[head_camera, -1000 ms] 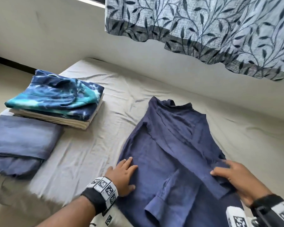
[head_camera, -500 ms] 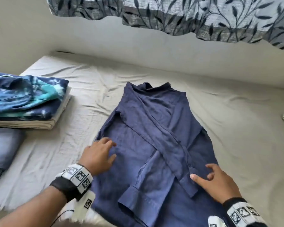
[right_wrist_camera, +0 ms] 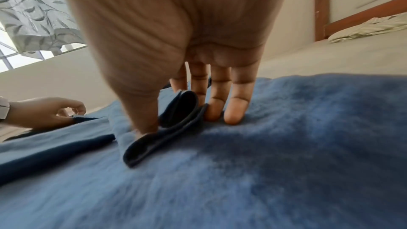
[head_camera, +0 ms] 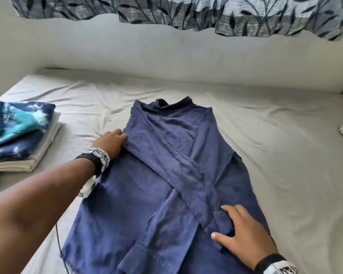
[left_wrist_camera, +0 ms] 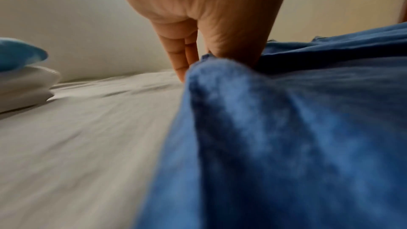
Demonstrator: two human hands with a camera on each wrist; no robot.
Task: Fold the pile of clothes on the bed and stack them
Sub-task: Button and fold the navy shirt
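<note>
A navy shirt point(head_camera: 166, 175) lies flat mid-bed point(head_camera: 285, 155). Her left hand point(head_camera: 109, 143) pinches its left edge; the right hand point(head_camera: 244, 236) presses the cuff point(right_wrist_camera: 167, 128) with fingers straight. Folded clothes point(head_camera: 18, 135) sit left.

The shirt point(head_camera: 166, 175) is plain navy blue on a pale grey bed sheet point(head_camera: 285, 155). Left of the shirt, the stack's top garment point(head_camera: 18, 123) is blue-and-turquoise tie-dye. The curtain point(head_camera: 186, 12) is grey with dark leaves.

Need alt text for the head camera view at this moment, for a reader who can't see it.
A navy shirt lies on a bed, sleeves folded across it. The left hand pinches its left edge, while the right hand presses on a sleeve cuff. A stack of folded clothes sits at the left.
</note>
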